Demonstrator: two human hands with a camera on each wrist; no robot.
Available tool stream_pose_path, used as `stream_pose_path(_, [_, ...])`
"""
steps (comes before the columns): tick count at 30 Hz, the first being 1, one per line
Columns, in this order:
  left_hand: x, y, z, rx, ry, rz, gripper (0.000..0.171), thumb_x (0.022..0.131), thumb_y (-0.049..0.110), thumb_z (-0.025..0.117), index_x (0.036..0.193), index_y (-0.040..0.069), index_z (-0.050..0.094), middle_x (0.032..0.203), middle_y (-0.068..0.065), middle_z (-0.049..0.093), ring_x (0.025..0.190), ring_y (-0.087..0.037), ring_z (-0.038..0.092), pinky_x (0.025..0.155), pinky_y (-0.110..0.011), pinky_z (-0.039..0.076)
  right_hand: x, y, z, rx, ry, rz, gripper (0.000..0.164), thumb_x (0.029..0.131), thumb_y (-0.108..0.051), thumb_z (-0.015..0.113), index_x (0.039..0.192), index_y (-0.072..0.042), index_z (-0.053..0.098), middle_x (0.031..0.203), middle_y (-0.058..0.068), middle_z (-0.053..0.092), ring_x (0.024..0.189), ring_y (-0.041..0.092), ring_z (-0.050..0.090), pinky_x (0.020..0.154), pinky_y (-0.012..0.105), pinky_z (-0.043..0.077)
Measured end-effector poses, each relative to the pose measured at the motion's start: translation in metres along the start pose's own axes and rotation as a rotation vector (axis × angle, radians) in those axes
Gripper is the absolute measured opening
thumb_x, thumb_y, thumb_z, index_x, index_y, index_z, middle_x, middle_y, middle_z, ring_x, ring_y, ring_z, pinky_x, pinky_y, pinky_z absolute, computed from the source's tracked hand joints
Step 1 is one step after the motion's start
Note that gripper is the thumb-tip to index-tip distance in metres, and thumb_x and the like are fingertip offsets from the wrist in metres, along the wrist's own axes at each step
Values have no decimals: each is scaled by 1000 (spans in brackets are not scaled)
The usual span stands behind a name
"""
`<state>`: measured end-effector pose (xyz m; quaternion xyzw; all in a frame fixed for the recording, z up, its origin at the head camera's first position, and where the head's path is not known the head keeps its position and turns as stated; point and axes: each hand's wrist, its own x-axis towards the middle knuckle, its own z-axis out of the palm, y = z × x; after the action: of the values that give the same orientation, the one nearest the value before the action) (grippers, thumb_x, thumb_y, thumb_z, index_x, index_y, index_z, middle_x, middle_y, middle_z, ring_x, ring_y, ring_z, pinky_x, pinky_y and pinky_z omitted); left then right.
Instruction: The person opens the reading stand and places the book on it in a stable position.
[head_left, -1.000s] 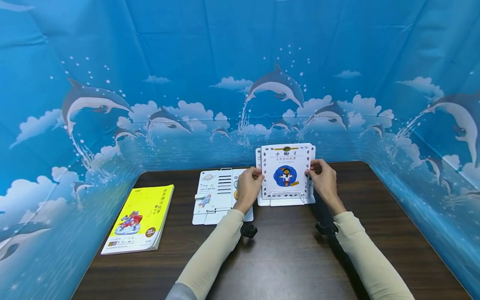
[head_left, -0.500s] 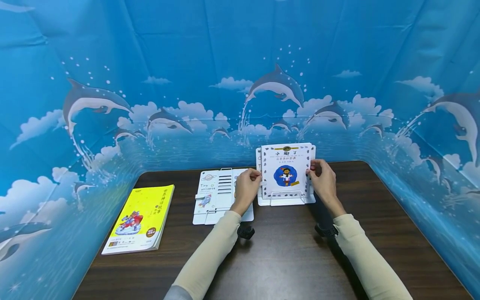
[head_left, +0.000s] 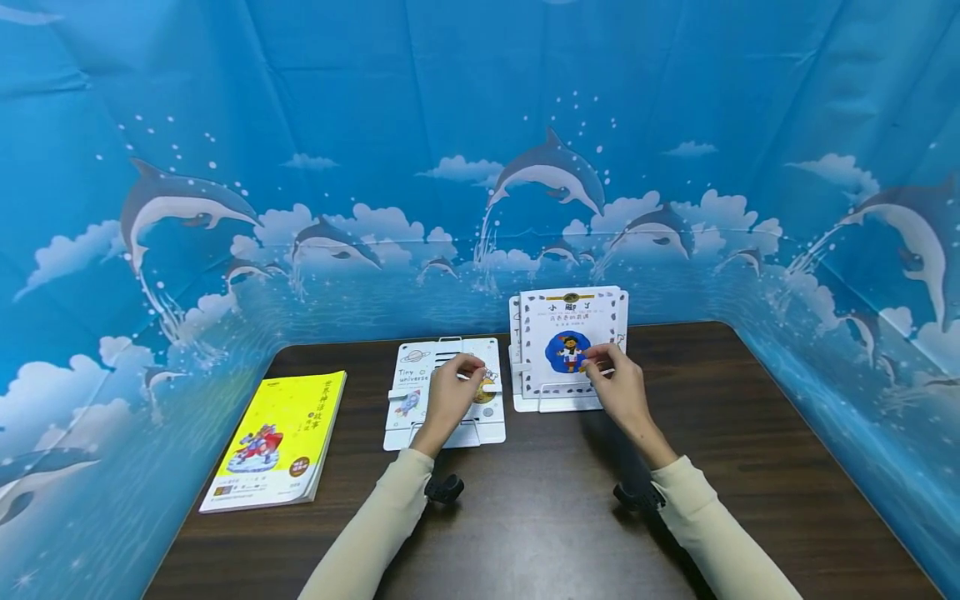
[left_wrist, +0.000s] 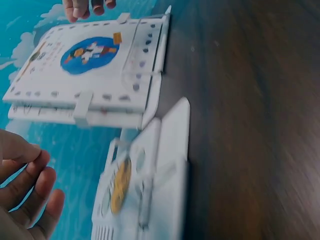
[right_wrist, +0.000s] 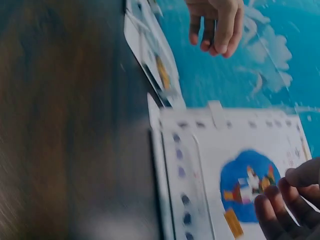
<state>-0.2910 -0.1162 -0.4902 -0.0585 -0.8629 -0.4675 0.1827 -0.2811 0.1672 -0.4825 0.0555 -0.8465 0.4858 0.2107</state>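
- We saw a dark brown table [head_left: 555, 521] with wood lines in it and round corners at the back.
- A shiny patch of light lay on the table near the front, and the arms made dark shadows there.
- All around the back and sides we saw a big blue cloth [head_left: 420, 92] with some folds in it.
- Grey and white dolphins [head_left: 553, 171] jumped in the picture on the cloth, with white clouds, water and little drops.
- The white book [head_left: 540, 346] leaned up on a white stand [head_left: 529, 405] near the back of the table, with a blue round picture on its front.
- Just left of it sat another white stand [head_left: 408, 379], with a rocket and the words "Tiny universe".
- The yellow book [head_left: 288, 429] lay on the table, further left.
- The left hand [head_left: 453, 393] was over the "Tiny universe" stand, with its fingers loosely bent and nothing in them.
- The right hand [head_left: 621, 392] was in front of the white book, fingers loosely bent too, holding nothing; we could not tell if it touched the cover.
- We saw pale sleeves [head_left: 367, 533] and a black band [head_left: 445, 489] near each wrist.
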Motion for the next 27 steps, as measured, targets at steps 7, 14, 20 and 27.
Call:
stream_pose_path(7, [-16, -26, -30, 19, 16, -53, 6, 95, 6, 76, 100, 6, 79, 92, -9, 79, 86, -22, 72, 74, -24, 54, -18, -10, 24, 17, -207, -38, 6, 98, -6, 75, 103, -4, 73, 91, 10, 75, 81, 20, 69, 69, 22, 52])
stream_pose_path(14, [-34, -53, -61, 95, 22, -145, 8, 95, 6, 73, 100, 4, 79, 91, -8, 76, 83, -19, 65, 74, -25, 49, -36, -19, 50, -30, -419, -79, 4, 99, -9, 74, 99, -5, 73, 87, 4, 75, 76, 13, 66, 69, 24, 52])
stream_pose_path(20, [-49, -74, -87, 195, -27, -209, 11, 96, 8, 73, 104, 4, 78, 93, -9, 73, 82, -19, 60, 72, -24, 47, -47, -30, 75, -35, -578, -106, 5, 98, -11, 74, 100, -6, 73, 87, 1, 74, 72, 5, 63, 69, 24, 54])
stream_pose_path(27, [-61, -88, -104, 269, -140, -266, 17, 95, 15, 74, 108, 5, 75, 95, -7, 70, 83, -18, 59, 76, -26, 47, -52, -40, 102, -109, -639, -171, 5, 98, -14, 75, 101, -10, 73, 89, -3, 73, 79, 4, 63, 74, 24, 53])
